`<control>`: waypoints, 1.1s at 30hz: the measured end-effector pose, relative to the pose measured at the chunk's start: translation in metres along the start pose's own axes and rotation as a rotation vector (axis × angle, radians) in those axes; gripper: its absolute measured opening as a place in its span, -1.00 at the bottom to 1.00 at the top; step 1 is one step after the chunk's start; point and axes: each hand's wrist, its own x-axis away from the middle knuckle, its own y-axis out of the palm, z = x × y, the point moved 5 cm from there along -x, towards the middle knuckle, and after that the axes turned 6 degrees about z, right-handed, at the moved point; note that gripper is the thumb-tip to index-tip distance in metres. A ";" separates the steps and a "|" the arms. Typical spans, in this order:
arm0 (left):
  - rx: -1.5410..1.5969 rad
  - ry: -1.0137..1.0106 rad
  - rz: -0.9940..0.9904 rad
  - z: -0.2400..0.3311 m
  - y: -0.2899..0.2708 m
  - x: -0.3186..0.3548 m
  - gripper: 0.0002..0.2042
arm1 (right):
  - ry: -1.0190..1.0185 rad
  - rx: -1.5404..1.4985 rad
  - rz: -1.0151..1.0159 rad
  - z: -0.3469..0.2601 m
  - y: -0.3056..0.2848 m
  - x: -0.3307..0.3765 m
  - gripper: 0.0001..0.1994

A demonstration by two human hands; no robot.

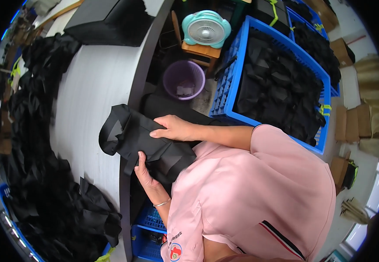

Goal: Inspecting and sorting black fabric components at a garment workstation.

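Observation:
A black fabric bag (138, 136) with a looped handle strap (104, 139) is held between my two hands, at the edge of a pale table and in front of my body. My right hand (174, 128) grips its upper side, thumb and fingers pressed on the cloth. Along the lower side my left hand (149, 178), with a bangle at the wrist, holds the bag; its thumb shows against the cloth and the other fingers are hidden.
The pale table (87, 83) carries a long heap of black fabric pieces (36, 166) and a black box-like form (111, 22). Beyond it are a purple bin (183, 81), a turquoise fan (206, 29) on a wooden stool (202, 50), and a blue crate (231, 94) of black fabric.

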 end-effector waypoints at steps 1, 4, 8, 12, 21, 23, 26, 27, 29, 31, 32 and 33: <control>-0.012 -0.006 -0.010 -0.003 0.001 -0.005 -0.56 | -0.037 0.042 0.017 -0.001 -0.008 0.008 -0.63; -0.146 0.150 -0.064 -0.005 0.024 -0.009 -0.56 | -0.025 -0.152 0.077 0.018 -0.035 0.033 -0.73; -0.296 0.144 -0.313 -0.015 0.074 0.009 -0.37 | -0.082 -0.207 0.583 0.083 -0.124 0.068 -0.72; -0.389 0.055 -0.334 -0.030 0.074 0.010 -0.42 | -0.025 -0.771 0.873 0.084 -0.246 0.138 -0.62; -0.408 -0.035 -0.268 -0.049 0.039 0.006 -0.53 | 0.317 0.570 1.826 0.080 -0.511 0.355 -0.45; -0.382 -0.014 -0.225 -0.043 0.040 0.018 -0.54 | 0.727 0.711 1.931 0.076 -0.508 0.341 -0.37; -0.393 -0.057 -0.449 -0.039 0.081 0.041 -0.66 | 0.164 0.889 1.800 0.062 -0.470 0.265 -0.58; -0.411 -0.072 -0.516 -0.039 0.095 0.049 -0.70 | -0.019 0.821 1.698 0.056 -0.446 0.216 -0.66; -0.647 -0.074 -0.723 -0.051 0.108 0.059 -0.76 | -0.280 0.451 1.441 0.006 -0.350 0.106 -0.76; -0.799 0.072 -1.013 -0.065 0.141 0.077 -0.74 | -0.492 0.462 1.235 -0.052 -0.275 0.040 -0.78; -0.788 0.237 -1.206 -0.087 0.154 0.083 -0.75 | -0.578 0.441 1.132 -0.082 -0.239 0.012 -0.77; -0.786 0.407 -1.404 -0.108 0.164 0.088 -0.75 | -0.657 0.420 1.040 -0.112 -0.203 -0.009 -0.77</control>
